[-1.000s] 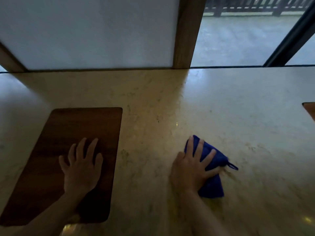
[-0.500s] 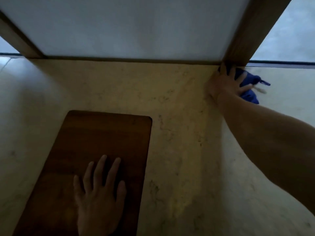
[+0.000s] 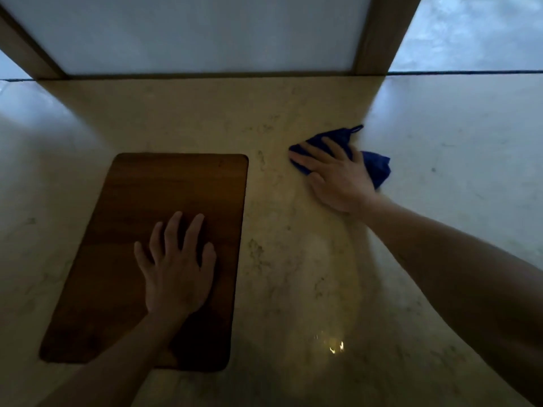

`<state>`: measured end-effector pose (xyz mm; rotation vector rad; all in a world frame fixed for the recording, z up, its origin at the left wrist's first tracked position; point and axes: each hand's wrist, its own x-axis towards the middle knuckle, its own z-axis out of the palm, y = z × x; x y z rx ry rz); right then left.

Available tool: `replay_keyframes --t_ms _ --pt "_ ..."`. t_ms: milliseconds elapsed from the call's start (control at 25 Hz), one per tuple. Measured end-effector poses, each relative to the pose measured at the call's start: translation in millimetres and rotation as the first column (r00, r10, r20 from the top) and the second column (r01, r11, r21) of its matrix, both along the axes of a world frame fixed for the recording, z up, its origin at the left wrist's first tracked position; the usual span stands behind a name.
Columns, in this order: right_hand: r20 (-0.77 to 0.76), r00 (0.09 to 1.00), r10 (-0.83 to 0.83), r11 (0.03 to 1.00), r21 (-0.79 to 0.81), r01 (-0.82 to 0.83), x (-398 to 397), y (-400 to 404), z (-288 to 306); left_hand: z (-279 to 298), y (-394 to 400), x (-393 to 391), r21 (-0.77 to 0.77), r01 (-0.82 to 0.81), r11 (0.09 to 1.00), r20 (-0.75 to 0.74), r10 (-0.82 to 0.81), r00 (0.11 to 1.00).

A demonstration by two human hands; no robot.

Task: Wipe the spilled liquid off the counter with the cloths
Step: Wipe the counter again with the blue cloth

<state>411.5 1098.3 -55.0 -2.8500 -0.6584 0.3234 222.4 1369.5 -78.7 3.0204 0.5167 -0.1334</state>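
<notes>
Left hand [image 3: 176, 271]: grip open, palm flat on the dark brown rectangular wooden board [image 3: 164, 201]. Right hand [image 3: 335, 174]: grip open, fingers spread, pressing the crumpled blue fabric cloth [image 3: 377, 168] onto the beige marble surface [image 3: 293, 259], right of the board. Cloth appears soft and light; bunches readily; hold by flat-palm pressure over its centre

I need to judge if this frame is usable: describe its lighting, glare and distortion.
Head view: dim overall, with daylight only on the counter's right side; a small bright glare spot sits on the near counter; wide-angle bending bows the window frame and stretches the right forearm; the blue cloth under the right hand looks slightly soft, as does the left hand on the wooden board.
</notes>
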Motion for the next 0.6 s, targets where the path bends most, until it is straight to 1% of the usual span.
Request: replay_keyframes --t_ms 80,200,280,320,360,400,440,480,520,560,600 --pt "-0.037 0.999 0.01 1.0 0.015 -0.01 -71.4 -5.1 4.5 -1.4 1.6 0.5 -0.031 0.013 0.999 0.026 -0.012 1.0" --pt "-0.025 0.998 0.062 0.998 0.006 -0.062 -205.5 -16.5 7.6 0.2 2.0 -1.9 -0.082 0.024 0.996 0.064 -0.019 0.998" --pt "-0.067 0.993 0.094 0.995 0.024 -0.093 -294.7 -33.4 5.6 4.4 0.8 -10.8 -0.105 0.066 0.992 0.095 -0.056 0.994" --pt "-0.043 0.995 0.085 0.996 0.035 -0.084 -334.1 -43.1 1.5 6.4 -0.2 -16.4 -0.11 0.094 0.99 0.11 -0.082 0.991" --pt "0.006 0.999 0.037 0.999 0.032 -0.037 -373.1 -50.3 -2.7 9.1 -1.5 -25.1 -0.109 0.121 0.987 0.113 -0.108 0.988" --pt "0.052 0.996 -0.074 0.997 0.021 0.073 -411.1 -54.9 -6.0 12.1 -3.0 -36.6 -0.1 0.15 0.984 0.102 -0.14 0.985" --pt "0.073 0.969 -0.236 0.972 0.015 0.235 -440.4 -53.9 -8.9 15.3 -3.7 -47.4 -0.085 0.18 0.98 0.083 -0.173 0.981" --pt "0.065 0.913 -0.402 0.915 0.016 0.402 -461.1 -48.7 -10.2 17.6 -1.8 -56.8 -0.061 0.205 0.977 0.065 -0.201 0.977" --pt "0.071 0.835 -0.546 0.838 0.047 0.543 -475.0 -39.2 -11.1 19.3 2.1 -64.8 -0.035 0.229 0.973 0.05 -0.227 0.973" --pt "0.028 0.76 -0.649 0.759 0.094 0.644 -481.9 -25.8 -9.9 19.9 6.6 -70.0 -0.013 0.248 0.969 0.041 -0.247 0.968" --pt "-0.007 0.73 -0.684 0.721 0.148 0.677 -488.2 -13.7 -10.9 20.7 11.9 -72.1 0.0 0.255 0.967 0.04 -0.254 0.966"
